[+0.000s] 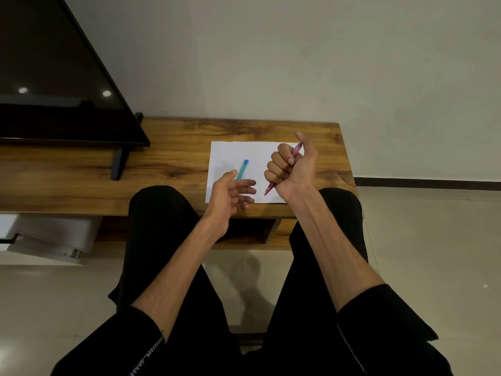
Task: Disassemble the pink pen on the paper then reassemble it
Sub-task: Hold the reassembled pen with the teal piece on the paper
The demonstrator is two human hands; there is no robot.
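I see right hand (294,166) fisted around pink pen (271,187), raised above paper (254,150), tip poking out below fist. Left hand (230,194) loosely spread, empty, over paper's near-left corner, beside teal pen (242,169). Paper near worktop (168,147) front edge; bare wood left toward TV (54,77).

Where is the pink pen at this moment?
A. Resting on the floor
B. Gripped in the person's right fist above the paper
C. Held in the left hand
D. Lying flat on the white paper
B: the right hand is closed around the pink pen, while the open left hand holds nothing.
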